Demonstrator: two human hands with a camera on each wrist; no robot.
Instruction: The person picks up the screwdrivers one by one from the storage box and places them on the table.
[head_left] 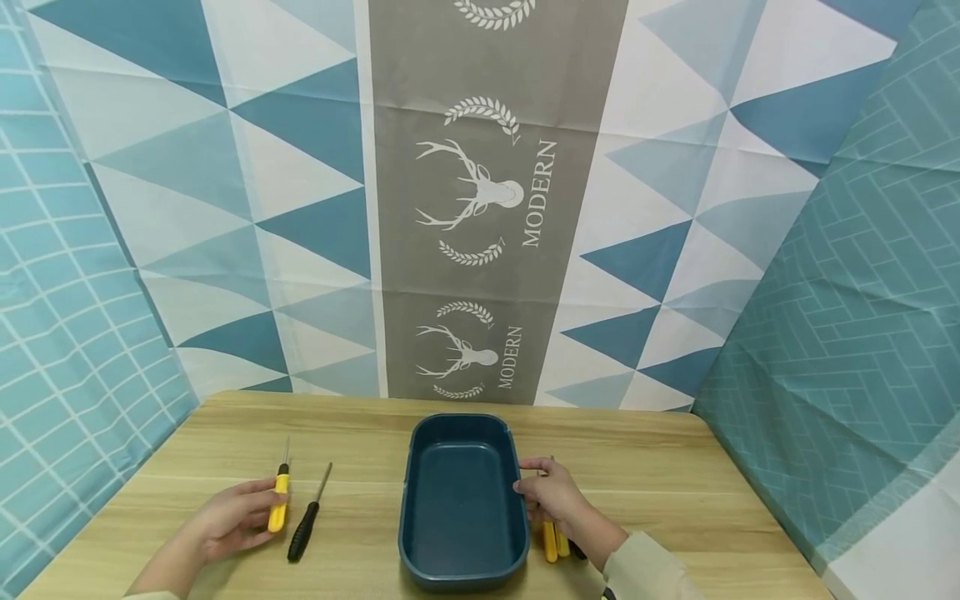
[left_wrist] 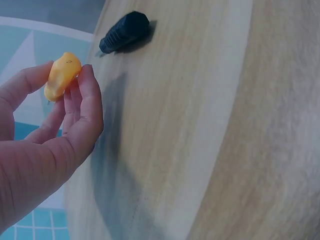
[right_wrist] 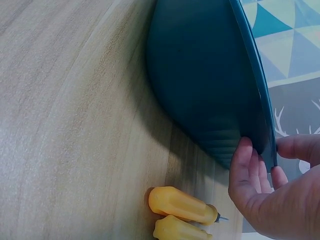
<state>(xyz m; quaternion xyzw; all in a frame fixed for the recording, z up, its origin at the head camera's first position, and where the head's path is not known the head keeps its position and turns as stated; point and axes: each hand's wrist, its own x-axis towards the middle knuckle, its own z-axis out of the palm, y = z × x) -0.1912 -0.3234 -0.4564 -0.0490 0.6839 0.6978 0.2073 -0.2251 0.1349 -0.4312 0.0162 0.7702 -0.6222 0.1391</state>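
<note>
On the left of the head view, my left hand pinches a yellow-handled screwdriver between thumb and fingers, its shaft pointing away. The left wrist view shows that yellow handle end-on, raised over the table. Just right of it, a black-handled screwdriver lies on the wood. A dark blue rectangular tray stands at the middle, with nothing inside. My right hand grips its right rim, thumb on one side and fingers against the outer wall.
Two yellow-handled screwdrivers lie side by side right of the tray, partly under my right hand in the head view. A black handle end shows beside them. Patterned cloth hangs behind and beside the wooden table.
</note>
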